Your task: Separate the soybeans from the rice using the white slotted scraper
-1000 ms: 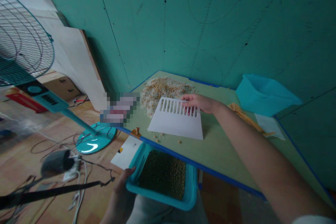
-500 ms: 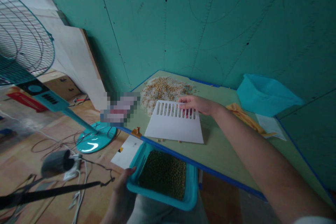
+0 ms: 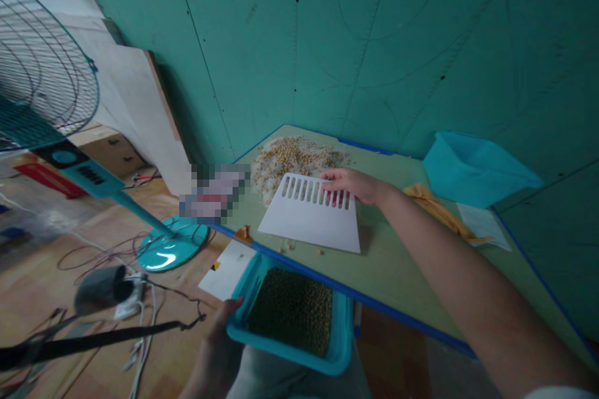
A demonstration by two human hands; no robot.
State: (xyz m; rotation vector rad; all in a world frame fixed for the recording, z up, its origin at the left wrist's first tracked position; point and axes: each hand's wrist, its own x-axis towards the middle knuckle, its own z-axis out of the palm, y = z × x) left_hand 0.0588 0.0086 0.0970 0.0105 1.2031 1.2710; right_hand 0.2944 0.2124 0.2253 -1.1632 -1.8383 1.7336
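Note:
My right hand (image 3: 349, 184) grips a flat white slotted scraper (image 3: 311, 219) by its far, slotted edge, fingers over the slots. The scraper slants above the table, its plain wide edge toward me. Just beyond it lies a heap of tan beans mixed with whitish grains (image 3: 292, 159). A few stray beans (image 3: 321, 252) rest near the table's front edge. My left hand (image 3: 223, 324) holds the left rim of a turquoise plastic basket (image 3: 344, 349), thumb over the rim. The basket sits below the table edge, over my lap, with many beans (image 3: 299, 308) inside.
A pale green table (image 3: 393, 274) with blue edging stands against a green wall (image 3: 262, 37). On its right are a turquoise bin (image 3: 472, 168), a yellow cloth (image 3: 428, 206) and a white sheet (image 3: 486, 230). A standing fan (image 3: 88, 168) and cables (image 3: 140, 330) occupy the left side.
The scraper has shifted slightly, its near edge moving a little away from the table's front edge, showing more stray grains there. My left hand and the basket have hardly moved.

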